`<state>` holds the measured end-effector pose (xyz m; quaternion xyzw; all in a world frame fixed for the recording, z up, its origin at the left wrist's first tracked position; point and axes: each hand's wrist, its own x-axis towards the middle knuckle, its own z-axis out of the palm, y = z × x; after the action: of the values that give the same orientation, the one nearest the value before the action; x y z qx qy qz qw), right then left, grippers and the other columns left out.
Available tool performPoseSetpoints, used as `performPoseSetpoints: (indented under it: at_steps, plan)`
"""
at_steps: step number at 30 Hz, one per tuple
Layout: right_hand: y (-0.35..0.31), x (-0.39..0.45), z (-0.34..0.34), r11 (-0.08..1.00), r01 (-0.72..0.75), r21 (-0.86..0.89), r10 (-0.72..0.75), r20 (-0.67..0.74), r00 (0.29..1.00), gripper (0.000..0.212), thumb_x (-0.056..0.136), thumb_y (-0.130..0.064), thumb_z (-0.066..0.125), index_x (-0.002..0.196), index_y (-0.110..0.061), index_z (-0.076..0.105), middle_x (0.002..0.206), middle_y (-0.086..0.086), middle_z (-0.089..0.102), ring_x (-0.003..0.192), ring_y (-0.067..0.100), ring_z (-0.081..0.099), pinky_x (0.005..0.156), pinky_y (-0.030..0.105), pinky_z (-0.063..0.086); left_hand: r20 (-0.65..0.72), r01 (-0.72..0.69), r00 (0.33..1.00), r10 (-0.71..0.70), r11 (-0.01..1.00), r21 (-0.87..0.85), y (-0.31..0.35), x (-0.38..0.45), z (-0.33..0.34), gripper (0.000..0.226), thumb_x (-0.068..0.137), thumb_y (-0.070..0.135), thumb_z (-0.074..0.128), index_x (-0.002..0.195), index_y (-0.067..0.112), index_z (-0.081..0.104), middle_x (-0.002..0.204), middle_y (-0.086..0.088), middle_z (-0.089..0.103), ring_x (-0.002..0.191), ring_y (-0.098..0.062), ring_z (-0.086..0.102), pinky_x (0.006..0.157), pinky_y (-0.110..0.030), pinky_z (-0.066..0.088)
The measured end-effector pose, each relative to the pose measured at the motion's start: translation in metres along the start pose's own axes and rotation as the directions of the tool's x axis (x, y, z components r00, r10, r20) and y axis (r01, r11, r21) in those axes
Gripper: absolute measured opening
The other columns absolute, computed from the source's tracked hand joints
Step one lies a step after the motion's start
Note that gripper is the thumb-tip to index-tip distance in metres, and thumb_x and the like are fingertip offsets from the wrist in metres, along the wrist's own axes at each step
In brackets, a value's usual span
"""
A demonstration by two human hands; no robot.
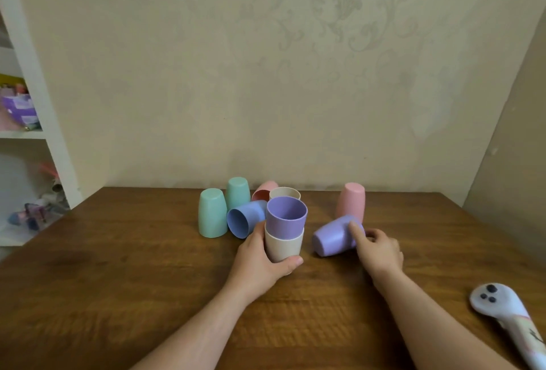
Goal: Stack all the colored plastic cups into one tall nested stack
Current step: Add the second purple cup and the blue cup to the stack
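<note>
Shelving (pixel 44 133) far left, white, cluttered, irrelevant to task. Wooden table (pixel 118 281) carries everything. Cups counted left to right: two mint cups, front one (pixel 212 212) and rear one (pixel 237 197), both rim-down; one blue cup (pixel 245 218) on its side, mouth toward camera; behind it one pink cup (pixel 265 190) also tipped over, reddish inside showing; one beige cup (pixel 284 193) upright at the back. Started stack next: purple cup (pixel 286 218) nested rim-up in a cream cup (pixel 283 247), two deep. Left hand (pixel 260 263) wrapped around the cream cup, thumb in front, fingers behind, probably to steady the stack and keep its mouth up for the next insert. Second purple cup (pixel 335 236) just right of the stack, lying tilted, base toward camera. Right hand (pixel 378 248) reaching onto it, index finger on its upper wall, other fingers curled behind; contact clear, closed grip not confirmed, cannot tell. Likely next candidate, needs righting rim-up before dropping in. Upright-looking second pink cup (pixel 351 203) rim-down just behind it. Totals: 2 mint, 1 blue, 2 pink, 2 purple, 2 beige/cream, nine in all, seven outside the stack. Early in task. Inverted and tipped ones all need flipping first. White handheld controller (pixel 502 313) far right near table edge, well apart from cups.
</note>
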<state>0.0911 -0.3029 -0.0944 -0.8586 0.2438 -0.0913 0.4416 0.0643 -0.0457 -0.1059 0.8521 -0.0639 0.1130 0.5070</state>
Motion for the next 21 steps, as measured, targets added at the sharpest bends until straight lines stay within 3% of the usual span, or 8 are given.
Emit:
performPoseSetpoints:
  at_steps: [4, 7, 9, 10, 13, 15, 17, 21]
  plan:
    - [-0.004, -0.001, 0.001, 0.999, 0.006, 0.054, -0.012, 0.121, 0.993, 0.051, 0.089, -0.079, 0.059, 0.117, -0.037, 0.067, 0.124, 0.003, 0.066, 0.138, 0.039, 0.045, 0.108, 0.040, 0.042, 0.015, 0.010, 1.000, -0.010, 1.000, -0.012, 0.001, -0.001, -0.001, 0.067, 0.066, 0.054, 0.095, 0.114, 0.055, 0.049, 0.121, 0.029, 0.065, 0.108, 0.010, 0.062, 0.081, -0.017, 0.052]
    - [0.001, 0.007, -0.003, 0.967, 0.021, 0.254, -0.056, 0.132, 0.990, 0.076, 0.083, -0.075, 0.067, 0.141, -0.026, 0.063, 0.140, 0.002, 0.067, 0.135, 0.030, 0.056, 0.116, 0.050, 0.047, 0.022, 0.019, 1.000, -0.019, 1.000, -0.023, 0.002, -0.001, -0.002, 0.067, 0.066, 0.055, 0.095, 0.114, 0.056, 0.048, 0.122, 0.029, 0.064, 0.108, 0.010, 0.061, 0.081, -0.017, 0.051]
    - [-0.006, 0.002, -0.012, 0.960, 0.065, 0.272, -0.108, 0.144, 0.984, 0.066, 0.098, -0.052, 0.071, 0.150, -0.015, 0.056, 0.146, 0.005, 0.063, 0.133, 0.028, 0.059, 0.115, 0.048, 0.047, 0.032, 0.025, 0.999, -0.024, 0.999, -0.033, 0.002, -0.001, -0.002, 0.068, 0.067, 0.055, 0.095, 0.117, 0.056, 0.048, 0.122, 0.030, 0.064, 0.110, 0.008, 0.062, 0.082, -0.017, 0.051]
    - [-0.009, -0.001, -0.016, 0.963, 0.110, 0.246, -0.143, 0.119, 0.983, 0.057, 0.100, -0.044, 0.072, 0.145, -0.012, 0.058, 0.141, 0.006, 0.065, 0.128, 0.028, 0.061, 0.112, 0.047, 0.049, 0.041, 0.031, 0.999, -0.029, 0.999, -0.039, 0.002, -0.001, -0.002, 0.070, 0.067, 0.055, 0.094, 0.119, 0.056, 0.047, 0.121, 0.031, 0.063, 0.112, 0.006, 0.062, 0.082, -0.017, 0.051]
    - [-0.017, -0.011, -0.022, 0.953, 0.253, 0.165, -0.263, 0.043, 0.964, 0.026, 0.093, -0.029, 0.082, 0.097, -0.016, 0.059, 0.104, 0.004, 0.067, 0.095, 0.026, 0.063, 0.085, 0.046, 0.056, 0.051, 0.017, 0.999, -0.015, 0.999, -0.042, 0.003, 0.000, -0.001, 0.081, 0.067, 0.056, 0.094, 0.133, 0.052, 0.047, 0.123, 0.031, 0.063, 0.118, 0.000, 0.063, 0.086, -0.021, 0.052]
    - [-0.021, -0.017, -0.021, 0.945, 0.305, 0.120, -0.311, 0.038, 0.950, 0.036, 0.085, -0.024, 0.090, 0.096, -0.028, 0.055, 0.109, -0.001, 0.062, 0.094, 0.021, 0.062, 0.077, 0.039, 0.055, 0.042, -0.004, 0.999, 0.006, 0.999, -0.047, 0.002, 0.001, 0.000, 0.102, 0.065, 0.059, 0.094, 0.150, 0.046, 0.038, 0.134, 0.029, 0.061, 0.122, -0.002, 0.062, 0.095, -0.026, 0.055]
    - [-0.023, -0.024, -0.017, 0.918, 0.393, 0.047, -0.395, 0.057, 0.917, 0.054, 0.080, -0.021, 0.092, 0.115, -0.035, 0.054, 0.122, -0.008, 0.057, 0.108, 0.017, 0.059, 0.088, 0.034, 0.050, 0.032, 0.006, 0.999, -0.003, 0.995, -0.098, 0.002, 0.001, 0.001, 0.117, 0.068, 0.058, 0.092, 0.161, 0.045, 0.023, 0.147, 0.026, 0.055, 0.129, -0.004, 0.059, 0.105, -0.034, 0.055]
    - [-0.021, -0.031, -0.009, 0.917, 0.380, 0.123, -0.392, 0.104, 0.914, 0.085, 0.081, -0.019, 0.090, 0.150, -0.036, 0.042, 0.124, -0.011, 0.055, 0.111, 0.017, 0.057, 0.091, 0.030, 0.046, 0.034, 0.003, 0.999, 0.007, 0.962, -0.272, 0.013, 0.010, 0.000, 0.114, 0.073, 0.051, 0.092, 0.162, 0.046, 0.021, 0.153, 0.024, 0.051, 0.134, 0.002, 0.055, 0.112, -0.031, 0.049]
